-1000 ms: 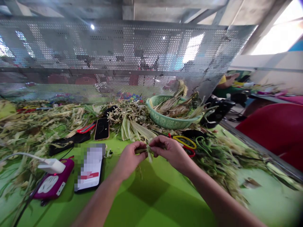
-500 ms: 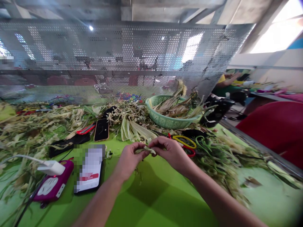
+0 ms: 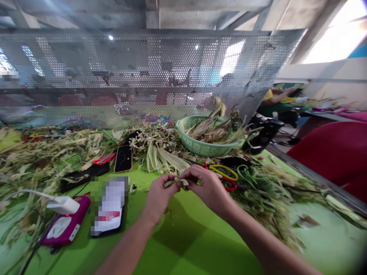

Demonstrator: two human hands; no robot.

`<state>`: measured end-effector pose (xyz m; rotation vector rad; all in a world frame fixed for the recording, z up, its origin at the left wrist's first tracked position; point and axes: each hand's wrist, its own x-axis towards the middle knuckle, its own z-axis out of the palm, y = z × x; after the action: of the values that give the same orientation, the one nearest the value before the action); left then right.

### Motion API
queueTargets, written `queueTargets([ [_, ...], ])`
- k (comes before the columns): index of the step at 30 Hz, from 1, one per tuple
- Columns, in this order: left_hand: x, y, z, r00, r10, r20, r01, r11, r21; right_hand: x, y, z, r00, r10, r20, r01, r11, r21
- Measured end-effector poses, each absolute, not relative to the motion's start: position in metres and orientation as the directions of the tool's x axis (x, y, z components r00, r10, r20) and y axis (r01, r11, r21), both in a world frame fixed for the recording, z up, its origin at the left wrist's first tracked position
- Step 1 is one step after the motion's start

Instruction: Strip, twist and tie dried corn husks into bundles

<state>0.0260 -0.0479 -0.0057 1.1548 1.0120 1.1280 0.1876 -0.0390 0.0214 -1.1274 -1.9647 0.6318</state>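
Between my fingertips is a short, pale green strip of corn husk [image 3: 181, 181], bent or folded where the two hands meet. My left hand [image 3: 161, 193] pinches its left part between thumb and forefinger. Thumb and fingers of my right hand [image 3: 207, 187] close on its right end. Both hands hover over the bright green tabletop [image 3: 183, 236]. Just beyond them lies a fan of wide pale husk leaves [image 3: 163, 158]. Yellow-handled and red-handled scissors [image 3: 225, 173] rest right of my right hand.
A green plastic basket [image 3: 206, 149] of dry husks stands behind. Husk scraps [image 3: 69, 149] cover the left; green strips [image 3: 263, 198] lie right. At left are a lit phone [image 3: 110, 210], a dark phone [image 3: 124, 158], a red cutter [image 3: 104, 157] and a purple power strip [image 3: 64, 229].
Both hands stay almost in place, with the fingers shifting slightly on the husk strip. The view has tilted a little; the things on the table have not moved.
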Motion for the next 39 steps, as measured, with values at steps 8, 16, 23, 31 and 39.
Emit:
queueTargets([
  [8, 0.033, -0.050, -0.004, 0.093, 0.994, -0.055, -0.194, 0.072, 0.978, 0.186, -0.039, 0.021, -0.285, 0.907, 0.311, 0.461, 0.414, -0.785],
  [16, 0.033, -0.047, -0.014, 0.042, 0.990, -0.132, -0.383, 0.138, 0.914, 0.185, -0.038, 0.020, -0.299, 0.918, 0.262, 0.306, 0.352, -0.885],
  [23, 0.034, -0.046, -0.014, 0.023, 0.989, -0.148, -0.463, 0.142, 0.875, 0.181, -0.039, 0.018, -0.241, 0.894, 0.379, 0.448, 0.449, -0.773],
  [31, 0.035, -0.045, -0.014, 0.019, 0.990, -0.141, -0.490, 0.132, 0.862, 0.180, -0.043, 0.019, -0.228, 0.863, 0.451, 0.500, 0.501, -0.706],
  [39, 0.034, -0.047, -0.013, -0.005, 0.996, -0.093, -0.423, 0.083, 0.902, 0.176, -0.043, 0.016, -0.191, 0.846, 0.498, 0.576, 0.507, -0.641],
])
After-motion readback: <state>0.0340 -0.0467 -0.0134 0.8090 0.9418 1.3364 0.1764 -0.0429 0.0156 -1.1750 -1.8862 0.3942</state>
